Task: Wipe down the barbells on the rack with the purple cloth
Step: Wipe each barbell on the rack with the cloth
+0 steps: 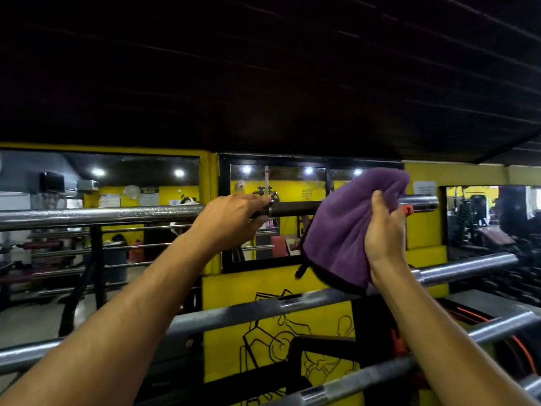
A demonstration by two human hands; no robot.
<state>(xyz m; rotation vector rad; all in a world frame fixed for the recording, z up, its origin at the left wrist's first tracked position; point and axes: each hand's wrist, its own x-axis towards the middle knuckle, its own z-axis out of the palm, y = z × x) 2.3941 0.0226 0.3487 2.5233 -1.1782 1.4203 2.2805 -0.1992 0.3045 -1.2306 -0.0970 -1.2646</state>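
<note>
In the head view, the person's left hand (231,213) curls over the top barbell (117,214) at the collar where the knurled shaft meets the dark sleeve, fingers wrapped round the bar. The right hand (383,238) pinches the purple cloth (342,230) between thumb and fingers, bunched, held up in front of the right end of that same bar; whether the cloth actually touches the sleeve there cannot be told, since it hides the spot. An orange clip (407,210) shows just beyond the cloth on the bar's end.

Likely risks: the cloth hangs loose with a dark trimmed corner dangling, so it may snag on the clip or slip from a light pinch. The top bar may roll on its rack pegs if the left hand eases off while the right one rubs hard.

Count: four barbells sit on the rack (275,303), the top one and three lower (465,269), stepping down towards the near edge. There is one cloth and two hands. A mirror (99,183) behind doubles the bars, so those reflections are not counted.
</note>
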